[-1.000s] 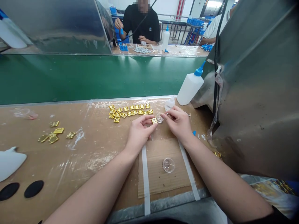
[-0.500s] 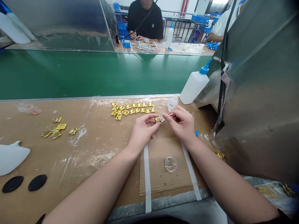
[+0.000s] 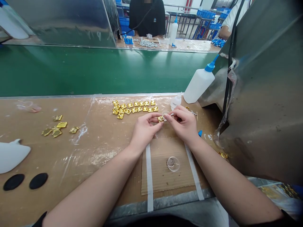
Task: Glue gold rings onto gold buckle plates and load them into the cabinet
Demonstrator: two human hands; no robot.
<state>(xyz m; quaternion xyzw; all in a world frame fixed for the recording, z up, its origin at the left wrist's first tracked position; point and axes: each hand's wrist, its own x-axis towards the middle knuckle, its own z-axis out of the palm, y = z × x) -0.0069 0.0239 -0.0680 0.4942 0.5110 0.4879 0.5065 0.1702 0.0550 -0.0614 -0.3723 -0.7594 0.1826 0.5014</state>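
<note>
My left hand (image 3: 148, 127) pinches a small shiny gold piece (image 3: 160, 119) between thumb and fingertips. Close beside it, my right hand (image 3: 183, 123) is closed in a pinch, with a thin whitish tip showing between its fingers; what it holds is too small to name. A clear round piece (image 3: 165, 113) shows at the right thumb tip, and whether that hand grips it I cannot tell. Beyond the hands, several gold pieces (image 3: 133, 110) lie in rough rows. Between my forearms, a small clear cup (image 3: 173, 164) rests on a taped cardboard sheet (image 3: 158, 178).
A white squeeze bottle with a blue nozzle (image 3: 199, 85) leans at the back right, near a smaller bottle (image 3: 175, 101) and a metal panel (image 3: 265, 94). More gold pieces (image 3: 56, 132), black ovals (image 3: 38, 181) and a white shape (image 3: 13, 156) lie left. A person (image 3: 147, 19) sits across the green belt (image 3: 94, 69).
The view has shifted slightly, so the table appears a little higher. Both my hands keep nearly the same pose around the gold piece. The hands of the person opposite are no longer visible.
</note>
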